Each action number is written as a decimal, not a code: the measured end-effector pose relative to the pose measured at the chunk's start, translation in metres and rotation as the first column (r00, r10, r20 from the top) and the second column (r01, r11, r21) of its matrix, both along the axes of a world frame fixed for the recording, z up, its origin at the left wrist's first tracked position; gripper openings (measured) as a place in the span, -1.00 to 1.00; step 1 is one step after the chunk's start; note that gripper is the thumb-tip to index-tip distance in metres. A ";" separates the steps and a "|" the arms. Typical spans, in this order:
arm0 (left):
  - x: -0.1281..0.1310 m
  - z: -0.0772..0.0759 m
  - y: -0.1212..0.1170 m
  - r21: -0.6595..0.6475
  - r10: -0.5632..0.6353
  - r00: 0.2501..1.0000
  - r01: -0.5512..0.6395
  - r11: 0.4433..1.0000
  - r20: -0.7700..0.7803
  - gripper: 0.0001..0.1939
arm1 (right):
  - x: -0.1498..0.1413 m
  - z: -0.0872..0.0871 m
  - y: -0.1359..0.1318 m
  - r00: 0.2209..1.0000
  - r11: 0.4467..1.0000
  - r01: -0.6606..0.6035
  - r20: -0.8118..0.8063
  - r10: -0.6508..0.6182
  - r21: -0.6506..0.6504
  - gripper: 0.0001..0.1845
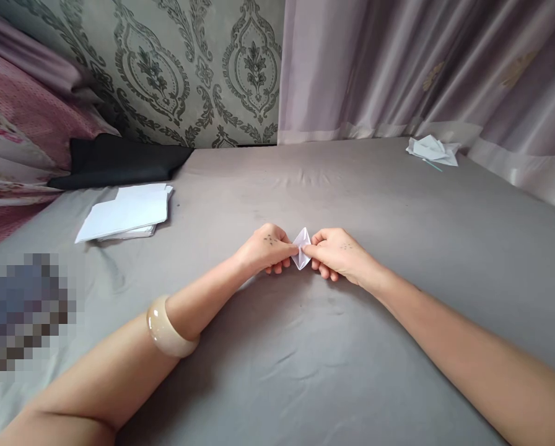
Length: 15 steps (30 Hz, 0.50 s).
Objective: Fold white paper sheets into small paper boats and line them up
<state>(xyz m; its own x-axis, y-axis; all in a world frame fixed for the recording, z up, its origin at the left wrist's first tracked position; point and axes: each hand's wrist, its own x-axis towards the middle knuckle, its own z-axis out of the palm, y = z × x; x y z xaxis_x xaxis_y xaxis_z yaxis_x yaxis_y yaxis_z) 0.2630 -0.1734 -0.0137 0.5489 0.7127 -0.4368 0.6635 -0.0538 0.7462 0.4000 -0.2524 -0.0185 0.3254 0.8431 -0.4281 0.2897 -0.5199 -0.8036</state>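
Note:
A small piece of folded white paper (pixel 302 238), diamond-shaped with creases across it, is held between my two hands above the grey sheet (pixel 352 347). My left hand (pixel 270 246) pinches its left side, the thumb lying on the front of the paper. From the other side my right hand (pixel 340 254) grips it, with the thumb tip near the centre crease. The two thumb tips almost meet. My fingers behind the paper are partly hidden. A cream bangle (pixel 168 328) circles my left forearm.
At the left lies a stack of white paper (pixel 129 214), with black cloth (pixel 124 162) behind it. White paper pieces (pixel 433 150) and a thin blue stick (pixel 432 165) lie at the far right. Curtains (pixel 370 68) and a patterned wall (pixel 203 68) border the back. A blurred-out patch covers the left edge.

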 end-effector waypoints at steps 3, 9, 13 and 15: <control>0.000 -0.003 0.001 0.016 -0.029 1.000 0.029 0.999 0.000 -0.80 | 0.002 -0.002 0.000 0.999 1.000 -0.019 -0.031 0.019 0.008 -0.89; -0.001 -0.001 -0.006 0.095 -0.045 0.999 0.045 0.994 -0.006 -0.66 | 0.002 -0.013 -0.001 0.998 0.997 -0.055 -0.007 0.056 0.059 -0.89; -0.001 0.001 -0.009 0.151 -0.047 0.999 0.049 0.987 -0.018 -0.68 | 0.003 -0.012 -0.002 0.998 0.997 -0.054 -0.011 0.054 0.050 -0.89; 0.000 0.001 -0.009 0.176 -0.050 0.998 0.056 0.983 -0.037 -0.68 | 0.002 -0.010 -0.002 0.999 0.998 -0.040 -0.007 0.041 0.038 -0.87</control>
<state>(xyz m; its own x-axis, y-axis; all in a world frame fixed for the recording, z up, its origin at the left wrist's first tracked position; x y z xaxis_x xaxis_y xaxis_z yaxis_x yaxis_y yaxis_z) 0.2626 -0.1829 -0.0122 0.5757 0.7505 -0.3244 0.6800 -0.2192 0.6997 0.4019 -0.2545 -0.0282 0.2875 0.8711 -0.3981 0.3038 -0.4771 -0.8247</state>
